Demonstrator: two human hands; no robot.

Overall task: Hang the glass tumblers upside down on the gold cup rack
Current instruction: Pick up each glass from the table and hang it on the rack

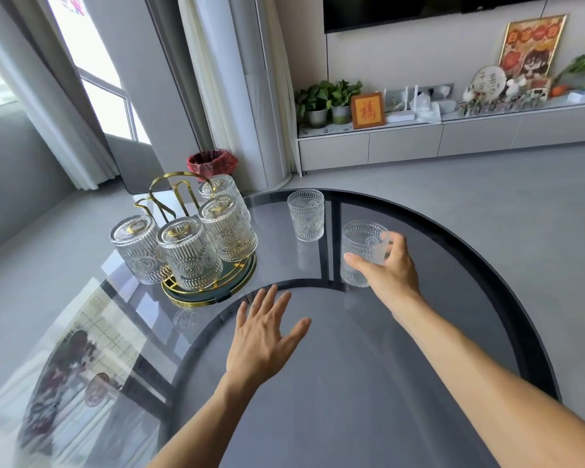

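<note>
Much was hard to read through the glass: the tumbler (pixel 363 253) under my right hand (pixel 390 268) was half covered by the palm, and I could not see its base clearly against the dark desk (pixel 402 383). Both my forearms ran out of frame at 6 o'clock.

My right-hand fingers (pixel 387 238) were curled around that upright tumbler, thumb on its near side, holding it at about 2 o'clock on the desk. A second upright tumbler (pixel 306 214) stood free just beyond it, toward 12 o'clock.

My left hand (pixel 262 336) lay spread wide and flat, holding nothing, near the desk's middle. From it, the gold cup rack (pixel 183 211) sat at 10 o'clock, with four tumblers (pixel 188 253) hung upside down on its prongs, crowding each other so the pegs behind showed only partly.
</note>
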